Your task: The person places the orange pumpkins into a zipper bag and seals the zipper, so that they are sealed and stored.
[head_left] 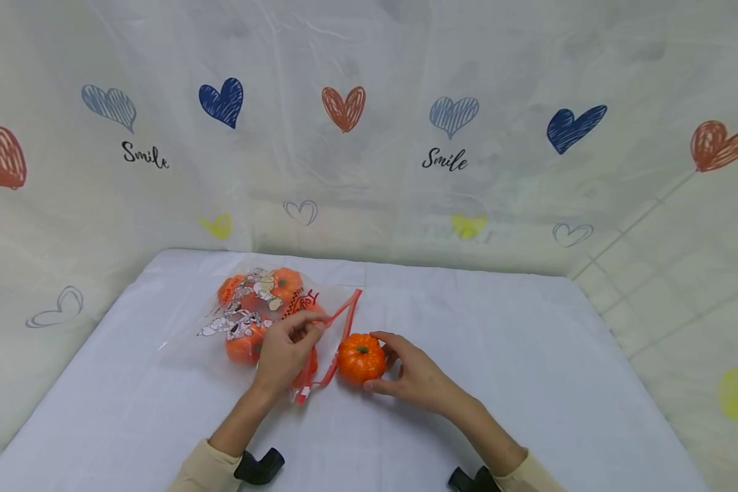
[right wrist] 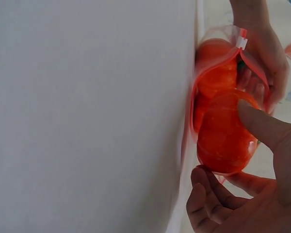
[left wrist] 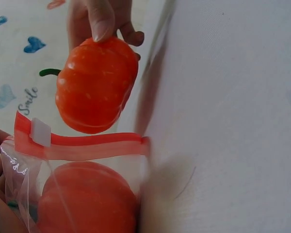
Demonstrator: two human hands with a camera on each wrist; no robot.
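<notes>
My right hand [head_left: 415, 376] holds a small orange toy pumpkin [head_left: 361, 360] with a green stem, thumb on one side and fingers on the other. The pumpkin is right at the mouth of a clear zip bag [head_left: 187, 342] with a red zip edge [left wrist: 97, 140]. My left hand [head_left: 285, 352] pinches the upper edge of that mouth, which gapes open in the right wrist view. Several more orange pumpkins [head_left: 244, 347] lie inside the bag, partly covered by its printed cartoon figures. A white slider [left wrist: 40, 132] sits at one end of the zip.
A white cloth [head_left: 498, 342] covers the table. Behind it hangs a pale curtain [head_left: 393, 137] printed with hearts and the word Smile. Dark wrist mounts [head_left: 260, 467] show at both sleeves.
</notes>
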